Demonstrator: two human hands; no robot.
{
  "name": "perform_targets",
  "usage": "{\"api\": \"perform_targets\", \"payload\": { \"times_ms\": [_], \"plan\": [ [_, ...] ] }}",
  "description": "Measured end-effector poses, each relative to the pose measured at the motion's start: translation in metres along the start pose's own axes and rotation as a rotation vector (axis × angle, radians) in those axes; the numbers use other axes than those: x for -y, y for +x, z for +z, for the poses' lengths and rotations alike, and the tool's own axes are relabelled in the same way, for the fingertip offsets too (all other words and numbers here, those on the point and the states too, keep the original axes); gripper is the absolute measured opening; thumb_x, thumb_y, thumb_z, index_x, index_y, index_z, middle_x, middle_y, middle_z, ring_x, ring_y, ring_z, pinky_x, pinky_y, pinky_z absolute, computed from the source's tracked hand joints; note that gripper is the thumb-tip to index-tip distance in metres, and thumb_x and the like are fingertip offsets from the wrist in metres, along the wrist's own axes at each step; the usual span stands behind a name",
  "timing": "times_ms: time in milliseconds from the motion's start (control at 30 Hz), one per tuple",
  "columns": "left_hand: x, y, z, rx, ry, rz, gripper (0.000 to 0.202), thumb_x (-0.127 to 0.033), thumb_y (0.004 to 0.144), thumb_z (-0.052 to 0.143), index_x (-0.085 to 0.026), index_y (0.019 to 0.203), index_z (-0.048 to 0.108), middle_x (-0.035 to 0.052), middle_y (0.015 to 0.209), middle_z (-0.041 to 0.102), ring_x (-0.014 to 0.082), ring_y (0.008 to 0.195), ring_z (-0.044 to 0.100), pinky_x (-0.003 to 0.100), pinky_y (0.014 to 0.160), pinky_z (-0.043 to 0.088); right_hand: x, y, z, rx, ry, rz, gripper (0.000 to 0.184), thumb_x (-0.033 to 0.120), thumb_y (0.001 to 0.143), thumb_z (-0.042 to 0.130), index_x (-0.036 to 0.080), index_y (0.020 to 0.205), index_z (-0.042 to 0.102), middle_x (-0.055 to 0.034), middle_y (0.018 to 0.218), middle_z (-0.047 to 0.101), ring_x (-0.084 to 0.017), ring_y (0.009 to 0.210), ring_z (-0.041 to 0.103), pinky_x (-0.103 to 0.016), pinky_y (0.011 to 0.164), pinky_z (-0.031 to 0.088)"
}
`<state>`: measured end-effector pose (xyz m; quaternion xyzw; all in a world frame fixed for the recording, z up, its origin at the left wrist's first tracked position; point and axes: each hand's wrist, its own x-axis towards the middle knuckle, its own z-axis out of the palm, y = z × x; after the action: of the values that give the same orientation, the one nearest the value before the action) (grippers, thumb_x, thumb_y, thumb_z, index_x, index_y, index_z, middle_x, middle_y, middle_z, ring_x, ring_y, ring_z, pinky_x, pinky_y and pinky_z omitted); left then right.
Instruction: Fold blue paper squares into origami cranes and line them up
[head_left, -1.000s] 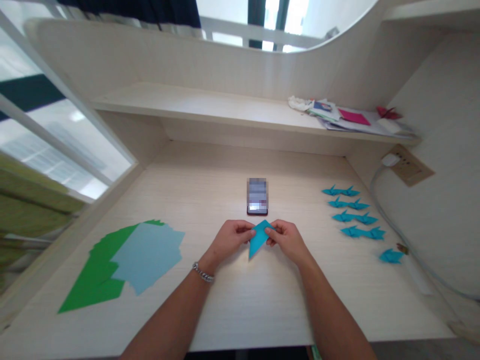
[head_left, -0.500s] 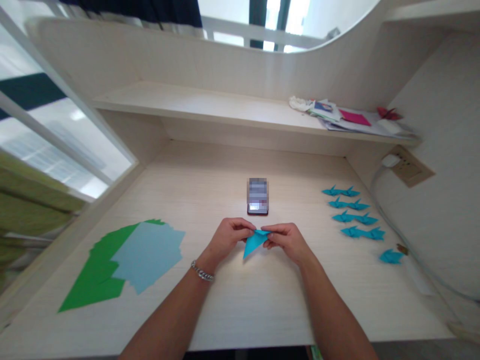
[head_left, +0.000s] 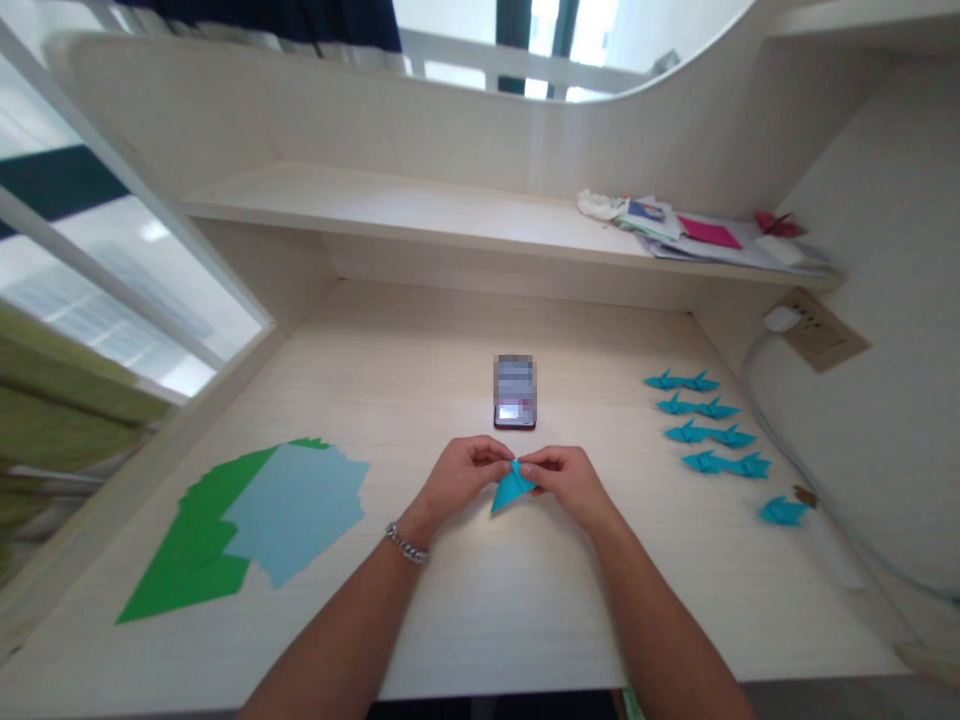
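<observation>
A small folded piece of teal paper [head_left: 510,490] is held just above the pale wooden desk [head_left: 480,600], its point aimed down and left. My left hand [head_left: 457,482] pinches its upper left edge, with a metal bracelet [head_left: 406,546] on that wrist. My right hand [head_left: 570,482] pinches the upper right edge, and the fingertips of both hands nearly meet over the top of the paper. Directly behind the hands lies a phone [head_left: 514,392] flat on the desk.
A spread stack of green and light blue paper sheets [head_left: 247,520] lies at the left. Several finished teal paper cranes [head_left: 705,425] stand in rows at the right, one more [head_left: 781,512] nearer. A shelf [head_left: 420,215] above holds papers [head_left: 697,235]. A cable [head_left: 795,460] runs from a wall socket [head_left: 814,330].
The teal paper has been folded smaller and narrower. Both hands have drawn closer together over its top edge; the paper's lower point has shortened.
</observation>
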<state>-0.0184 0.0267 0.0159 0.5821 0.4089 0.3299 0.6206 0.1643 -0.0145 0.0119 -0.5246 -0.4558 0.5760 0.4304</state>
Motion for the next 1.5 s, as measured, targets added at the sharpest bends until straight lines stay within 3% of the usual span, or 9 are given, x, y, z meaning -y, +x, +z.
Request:
{"api": "perform_targets", "payload": {
  "times_ms": [200, 333, 900, 1133, 1267, 1500],
  "plan": [
    [-0.0024, -0.0001, 0.0036, -0.038, -0.058, -0.006, 0.018, -0.024, 0.074, 0.064, -0.012, 0.087, 0.066, 0.0035, 0.07, 0.067, 0.0126, 0.062, 0.061, 0.025, 0.062, 0.05, 0.0005, -0.0005, 0.0054, -0.075, 0.004, -0.012, 0.031, 0.039, 0.062, 0.075, 0.013, 0.081, 0.073, -0.0059, 0.069, 0.07, -0.014, 0.054, 0.062, -0.028, 0.053, 0.052],
    [-0.0017, -0.0006, 0.0062, -0.031, -0.012, 0.025, 0.024, -0.03, 0.071, 0.069, -0.012, 0.086, 0.067, 0.0069, 0.078, 0.07, 0.0152, 0.07, 0.064, 0.027, 0.066, 0.05, -0.0005, -0.0001, 0.0072, -0.061, 0.016, -0.007, 0.034, 0.04, 0.063, 0.075, 0.013, 0.084, 0.074, -0.0057, 0.068, 0.07, -0.015, 0.054, 0.062, -0.029, 0.054, 0.053],
    [0.0028, 0.0015, 0.0026, -0.114, 0.052, 0.012, 0.025, -0.033, 0.069, 0.071, -0.012, 0.082, 0.069, 0.0076, 0.075, 0.071, 0.0165, 0.067, 0.063, 0.026, 0.06, 0.049, -0.0006, -0.0002, 0.0052, -0.045, 0.015, -0.005, 0.036, 0.039, 0.064, 0.075, 0.012, 0.088, 0.073, -0.0066, 0.066, 0.07, -0.015, 0.057, 0.063, -0.029, 0.057, 0.052],
    [0.0041, -0.0001, 0.0043, -0.077, 0.088, 0.017, 0.029, -0.036, 0.069, 0.07, -0.012, 0.087, 0.07, 0.0056, 0.071, 0.069, 0.0146, 0.061, 0.06, 0.024, 0.055, 0.045, 0.0004, -0.0005, 0.0026, -0.071, -0.047, -0.058, 0.032, 0.038, 0.065, 0.074, 0.013, 0.086, 0.073, -0.0058, 0.063, 0.069, -0.016, 0.056, 0.063, -0.03, 0.057, 0.052],
    [0.0031, 0.0, 0.0036, -0.117, 0.085, 0.018, 0.03, -0.036, 0.07, 0.07, -0.011, 0.086, 0.07, 0.0061, 0.069, 0.068, 0.0142, 0.058, 0.059, 0.023, 0.051, 0.044, 0.0013, -0.0018, 0.003, -0.138, -0.016, -0.097, 0.032, 0.034, 0.061, 0.077, 0.014, 0.086, 0.072, -0.0062, 0.067, 0.071, -0.019, 0.061, 0.066, -0.033, 0.062, 0.053],
    [0.0005, -0.0002, 0.0057, -0.07, 0.104, 0.032, 0.027, -0.035, 0.07, 0.07, -0.013, 0.085, 0.073, 0.0085, 0.079, 0.072, 0.0168, 0.069, 0.063, 0.027, 0.064, 0.049, -0.0017, -0.0025, 0.0046, -0.156, -0.067, -0.145, 0.026, 0.03, 0.064, 0.075, 0.016, 0.085, 0.072, -0.006, 0.072, 0.072, -0.019, 0.065, 0.066, -0.032, 0.065, 0.053]
  ]
}}
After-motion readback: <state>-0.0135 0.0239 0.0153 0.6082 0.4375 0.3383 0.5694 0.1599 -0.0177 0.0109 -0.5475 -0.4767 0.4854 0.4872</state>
